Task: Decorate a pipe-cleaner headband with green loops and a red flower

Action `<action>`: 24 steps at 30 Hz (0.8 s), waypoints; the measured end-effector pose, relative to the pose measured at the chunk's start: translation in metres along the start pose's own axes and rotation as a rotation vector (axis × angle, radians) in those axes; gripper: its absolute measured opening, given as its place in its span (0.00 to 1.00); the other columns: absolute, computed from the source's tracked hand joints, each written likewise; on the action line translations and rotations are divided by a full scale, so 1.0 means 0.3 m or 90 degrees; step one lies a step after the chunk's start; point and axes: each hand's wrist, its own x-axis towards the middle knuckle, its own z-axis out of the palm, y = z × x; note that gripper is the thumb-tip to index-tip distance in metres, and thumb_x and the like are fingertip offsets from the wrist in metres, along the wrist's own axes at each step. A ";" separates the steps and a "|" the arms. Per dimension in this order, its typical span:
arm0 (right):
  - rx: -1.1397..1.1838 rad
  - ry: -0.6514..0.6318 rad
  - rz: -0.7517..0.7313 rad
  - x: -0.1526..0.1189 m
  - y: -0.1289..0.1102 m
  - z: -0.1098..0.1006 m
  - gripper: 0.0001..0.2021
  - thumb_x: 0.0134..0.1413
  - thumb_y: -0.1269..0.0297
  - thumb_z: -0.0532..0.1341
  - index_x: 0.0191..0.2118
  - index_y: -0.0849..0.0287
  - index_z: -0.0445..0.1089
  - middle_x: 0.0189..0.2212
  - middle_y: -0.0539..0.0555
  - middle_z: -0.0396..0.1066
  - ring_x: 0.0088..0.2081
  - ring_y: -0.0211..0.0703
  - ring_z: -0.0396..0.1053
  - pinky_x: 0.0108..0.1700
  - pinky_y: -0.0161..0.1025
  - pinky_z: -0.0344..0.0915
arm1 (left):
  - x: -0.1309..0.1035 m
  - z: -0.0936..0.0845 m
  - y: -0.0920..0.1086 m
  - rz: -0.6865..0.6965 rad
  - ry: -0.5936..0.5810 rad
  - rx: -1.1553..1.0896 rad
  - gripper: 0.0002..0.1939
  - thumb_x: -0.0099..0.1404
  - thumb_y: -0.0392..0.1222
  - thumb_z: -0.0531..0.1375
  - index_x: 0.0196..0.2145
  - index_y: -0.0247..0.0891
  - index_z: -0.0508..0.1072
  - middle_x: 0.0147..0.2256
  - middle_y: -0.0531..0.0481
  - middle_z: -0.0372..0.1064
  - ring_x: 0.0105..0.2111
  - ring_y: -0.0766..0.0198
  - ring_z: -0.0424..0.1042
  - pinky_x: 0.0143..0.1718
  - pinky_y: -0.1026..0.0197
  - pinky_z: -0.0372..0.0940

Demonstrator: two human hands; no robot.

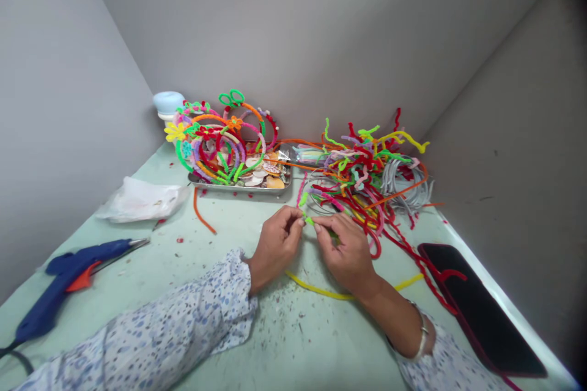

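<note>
Near the middle of the table, my left hand [279, 243] pinches a bright green pipe cleaner [304, 198], whose upper end sticks up above the fingers. Close beside it on the right, my right hand [345, 248] pinches the same green piece between thumb and forefinger. Part of the green piece is hidden by the fingers. A yellow pipe cleaner [321, 291] lies curved on the table below both hands and passes behind my right wrist.
Colourful headbands [220, 140] rest on a metal tray [243, 190] at the back. Tangled pipe cleaners [362, 165] and grey wire coils [406, 186] lie back right. A phone [481, 305] is at right, a blue glue gun [68, 284] and plastic bag [142, 198] at left.
</note>
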 end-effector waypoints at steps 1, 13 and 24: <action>-0.002 -0.002 -0.002 -0.001 0.001 0.000 0.07 0.56 0.70 0.56 0.38 0.57 0.69 0.30 0.53 0.71 0.34 0.44 0.66 0.38 0.43 0.63 | -0.001 0.000 0.000 0.000 0.000 -0.001 0.06 0.64 0.40 0.52 0.35 0.37 0.67 0.29 0.52 0.65 0.28 0.67 0.63 0.30 0.65 0.60; -0.021 -0.014 -0.003 0.001 0.002 0.003 0.07 0.56 0.70 0.55 0.38 0.58 0.70 0.30 0.54 0.71 0.35 0.45 0.66 0.38 0.43 0.62 | 0.001 -0.004 0.010 0.026 0.004 0.026 0.08 0.65 0.41 0.52 0.33 0.37 0.68 0.29 0.51 0.65 0.29 0.66 0.64 0.32 0.65 0.59; 0.021 -0.018 0.034 0.004 0.002 -0.003 0.07 0.56 0.69 0.55 0.37 0.56 0.70 0.31 0.53 0.72 0.36 0.45 0.68 0.40 0.43 0.63 | 0.007 -0.010 0.014 0.065 -0.015 0.039 0.09 0.66 0.40 0.50 0.34 0.38 0.69 0.30 0.50 0.63 0.33 0.64 0.64 0.36 0.63 0.60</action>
